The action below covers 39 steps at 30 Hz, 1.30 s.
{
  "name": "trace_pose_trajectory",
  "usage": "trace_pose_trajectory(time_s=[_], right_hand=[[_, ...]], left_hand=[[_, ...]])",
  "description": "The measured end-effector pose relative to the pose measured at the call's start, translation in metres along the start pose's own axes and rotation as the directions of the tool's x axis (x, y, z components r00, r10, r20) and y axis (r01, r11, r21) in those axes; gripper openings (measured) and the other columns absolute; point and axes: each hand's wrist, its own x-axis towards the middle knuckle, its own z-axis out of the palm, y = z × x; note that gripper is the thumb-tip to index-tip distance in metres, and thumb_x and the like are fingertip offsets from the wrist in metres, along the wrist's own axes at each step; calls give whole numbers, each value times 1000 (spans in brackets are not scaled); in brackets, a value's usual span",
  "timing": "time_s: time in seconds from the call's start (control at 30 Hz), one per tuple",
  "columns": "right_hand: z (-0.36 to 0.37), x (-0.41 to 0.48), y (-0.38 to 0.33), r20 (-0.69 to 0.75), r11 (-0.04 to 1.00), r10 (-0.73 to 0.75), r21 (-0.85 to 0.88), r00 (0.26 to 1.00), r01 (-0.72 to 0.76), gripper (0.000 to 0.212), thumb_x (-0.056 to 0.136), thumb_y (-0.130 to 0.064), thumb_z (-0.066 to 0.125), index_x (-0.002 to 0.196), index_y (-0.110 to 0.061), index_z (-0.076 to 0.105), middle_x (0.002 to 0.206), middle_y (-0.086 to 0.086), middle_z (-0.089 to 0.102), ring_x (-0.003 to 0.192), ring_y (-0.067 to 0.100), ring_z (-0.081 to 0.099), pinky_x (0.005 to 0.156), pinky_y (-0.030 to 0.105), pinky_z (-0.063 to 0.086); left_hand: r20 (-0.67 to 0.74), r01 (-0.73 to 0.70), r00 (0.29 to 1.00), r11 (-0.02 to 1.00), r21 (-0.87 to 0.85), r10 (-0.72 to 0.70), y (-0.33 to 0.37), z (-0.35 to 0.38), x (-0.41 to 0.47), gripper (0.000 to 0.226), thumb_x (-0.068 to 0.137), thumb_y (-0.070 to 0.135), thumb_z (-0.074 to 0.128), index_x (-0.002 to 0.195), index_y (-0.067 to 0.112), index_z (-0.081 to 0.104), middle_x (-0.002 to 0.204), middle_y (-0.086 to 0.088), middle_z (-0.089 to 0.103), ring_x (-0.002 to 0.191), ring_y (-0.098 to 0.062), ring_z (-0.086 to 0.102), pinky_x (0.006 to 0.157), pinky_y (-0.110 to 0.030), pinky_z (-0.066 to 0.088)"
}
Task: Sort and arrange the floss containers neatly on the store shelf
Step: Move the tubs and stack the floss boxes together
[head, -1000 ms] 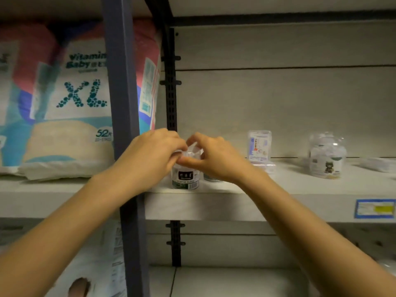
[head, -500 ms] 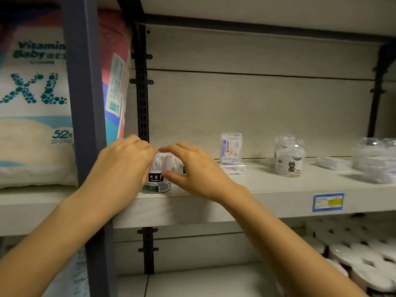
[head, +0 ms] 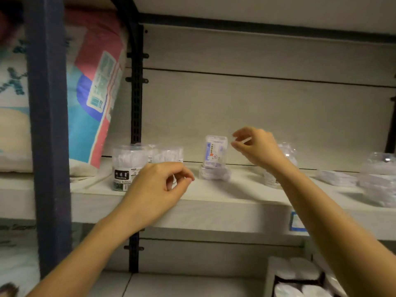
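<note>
Our left hand (head: 158, 189) hung at the front edge of the shelf (head: 225, 202), fingers loosely curled and holding nothing, just in front of a clear round floss jar (head: 126, 166) with a black label. A second clear jar (head: 169, 156) stood touching the first one's right side. Our right hand (head: 259, 146) was raised, thumb and forefinger parted and empty as far as we could tell, just beside an upright floss box (head: 215, 152) standing on a flat pack (head: 214, 174). A diaper pack (head: 94, 93) leaned at the left.
</note>
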Motion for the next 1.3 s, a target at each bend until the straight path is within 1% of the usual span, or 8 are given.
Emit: trace_pose_trajectory(time_s=[0.13, 0.33, 0.47, 0.6, 0.73, 1.0, 1.17, 1.3], right_hand=[[3, 44, 9, 237, 991, 86, -119, 968, -58, 64, 84, -38, 63, 134, -3, 41, 133, 13, 52, 119, 30, 50, 97, 34, 41], [24, 53, 11, 492, 984, 167, -24, 854, -179, 60, 79, -30, 71, 126, 0, 48, 112, 10, 55, 99, 26, 56, 77, 28, 39], [42, 57, 19, 477, 988, 75, 82, 876, -130, 43, 82, -22, 68, 120, -6, 57, 116, 11, 60, 102, 26, 55, 82, 29, 41], [22, 60, 25, 400, 958, -26, 271, 916, -92, 27, 79, -24, 69, 100, -8, 64, 92, 8, 63, 83, 22, 57, 76, 34, 47], [-34, 34, 30, 438, 868, -142, 486, 888, -101, 32, 83, -25, 66, 112, -18, 56, 105, 6, 67, 92, 18, 66, 79, 25, 56], [-82, -7, 46, 460, 932, -231, 357, 857, 60, 28, 77, -35, 64, 103, -25, 65, 89, -7, 73, 77, 4, 70, 64, 16, 56], [-86, -10, 56, 406, 939, -184, 342, 895, 37, 19, 79, -34, 62, 96, -28, 64, 91, -3, 72, 82, 11, 69, 68, 20, 56], [-86, -15, 67, 393, 940, -157, 340, 906, 15, 18, 78, -36, 61, 96, -32, 62, 92, -4, 71, 82, 11, 68, 65, 20, 56]], left_hand=[[-96, 80, 991, 992, -96, -89, 12, 21, 10, 14, 84, 17, 64, 80, 28, 70, 79, 10, 66, 67, -24, 59, 64, -31, 47], [-133, 157, 976, 981, -116, -172, 26, 35, 15, 15, 83, 14, 65, 77, 26, 70, 73, 1, 69, 71, -30, 63, 68, -36, 49], [-144, 177, 970, 977, -115, -193, 29, 35, 15, 22, 83, 12, 65, 74, 32, 67, 74, -2, 70, 73, -30, 65, 73, -43, 51], [-136, 190, 970, 978, -87, -200, 28, 31, 22, 17, 83, 12, 64, 76, 27, 69, 77, -4, 71, 75, -29, 64, 75, -47, 52], [-125, 201, 971, 978, -54, -206, 25, 29, 27, 14, 83, 12, 63, 77, 23, 69, 75, -2, 70, 75, -28, 64, 74, -46, 53], [144, 165, 972, 978, 126, -183, 30, 40, 62, 13, 89, 15, 58, 100, 17, 64, 94, 4, 66, 91, -17, 61, 71, -17, 44], [493, 165, 787, 896, 412, -372, 17, 59, 127, 60, 86, 21, 63, 139, 12, 36, 143, -3, 41, 128, -19, 43, 102, -27, 36], [577, 155, 600, 787, 597, -555, -9, 78, 158, 79, 82, 26, 68, 146, 13, 24, 152, -4, 27, 137, -25, 32, 111, -35, 31]])
